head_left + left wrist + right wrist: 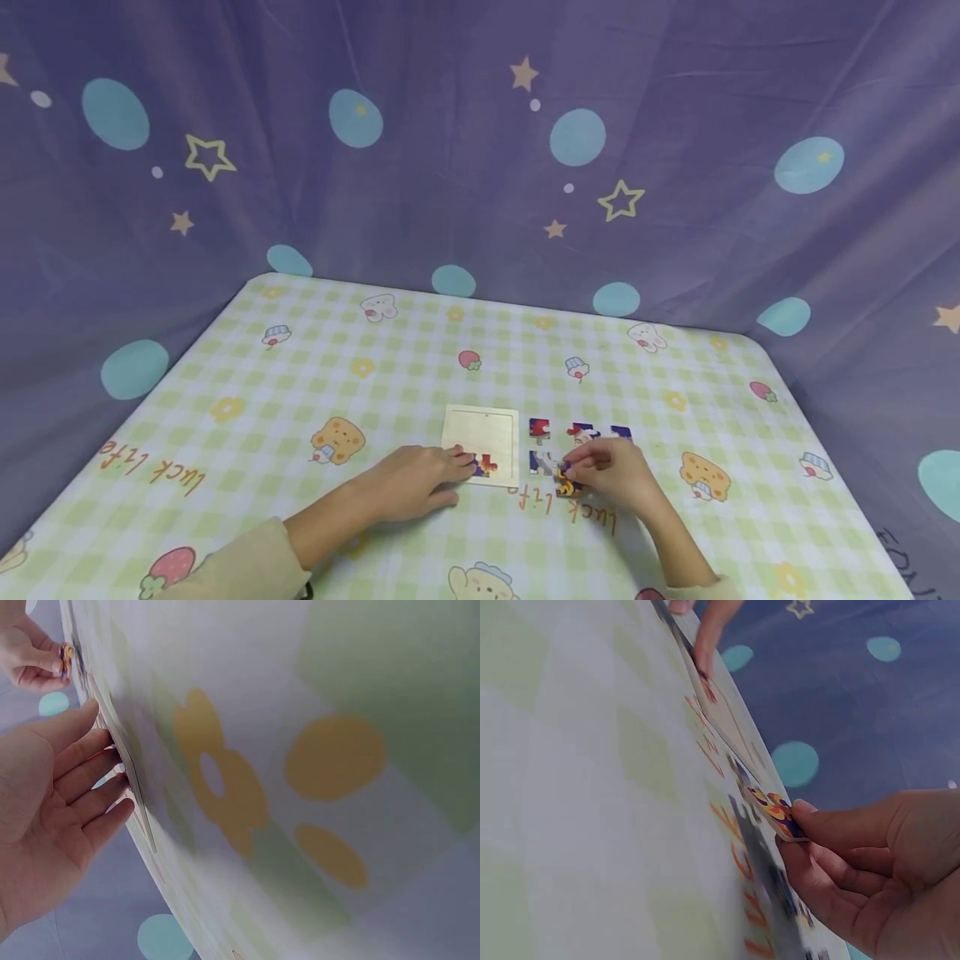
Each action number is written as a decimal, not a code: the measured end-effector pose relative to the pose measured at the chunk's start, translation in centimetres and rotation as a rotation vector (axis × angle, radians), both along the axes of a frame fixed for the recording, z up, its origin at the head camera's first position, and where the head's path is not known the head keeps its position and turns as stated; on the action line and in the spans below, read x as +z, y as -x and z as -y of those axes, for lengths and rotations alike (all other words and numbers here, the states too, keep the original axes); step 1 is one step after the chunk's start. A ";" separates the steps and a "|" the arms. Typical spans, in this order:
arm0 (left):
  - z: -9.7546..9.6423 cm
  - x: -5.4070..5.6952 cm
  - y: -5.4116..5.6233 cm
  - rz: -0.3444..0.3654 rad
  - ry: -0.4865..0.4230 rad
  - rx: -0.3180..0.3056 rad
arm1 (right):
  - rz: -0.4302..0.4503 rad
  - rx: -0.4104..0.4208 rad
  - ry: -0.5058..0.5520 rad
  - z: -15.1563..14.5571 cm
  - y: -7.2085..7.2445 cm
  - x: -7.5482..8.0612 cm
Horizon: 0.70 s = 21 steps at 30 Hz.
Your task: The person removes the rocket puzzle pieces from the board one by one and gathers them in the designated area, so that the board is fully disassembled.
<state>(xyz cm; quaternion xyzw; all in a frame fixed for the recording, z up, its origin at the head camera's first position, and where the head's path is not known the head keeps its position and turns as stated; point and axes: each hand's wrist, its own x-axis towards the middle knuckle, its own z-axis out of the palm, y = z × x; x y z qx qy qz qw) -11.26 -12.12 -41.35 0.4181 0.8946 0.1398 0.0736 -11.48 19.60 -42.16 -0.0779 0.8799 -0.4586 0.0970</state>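
Observation:
A square wooden puzzle tray lies on the table in front of me. Red and purple puzzle pieces sit along its near edge. My left hand rests at the tray's near left corner, its fingertips over those pieces; the left wrist view shows the fingers loosely extended against the tray's edge. To the right of the tray, my right hand pinches a purple puzzle piece with yellow-orange swirls between thumb and fingers. The piece is tilted and raised over the cloth in the right wrist view.
Loose puzzle pieces lie right of the tray: one with red, a purple and grey one, a red and white one and a dark blue one. A green checked cloth covers the table; a purple curtain hangs behind.

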 end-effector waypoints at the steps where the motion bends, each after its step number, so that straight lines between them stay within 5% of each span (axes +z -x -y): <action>1: 0.0 0.0 0.0 0.001 0.001 -0.001 | 0.005 0.003 0.001 -0.5 -0.1 0.0; 11: 0.0 0.1 0.0 0.003 0.008 -0.008 | 0.111 -0.109 -0.004 -4.6 -1.9 0.0; 21: 0.0 0.2 -0.1 -0.010 0.004 -0.007 | 0.020 -0.169 -0.134 -7.3 -2.7 -0.3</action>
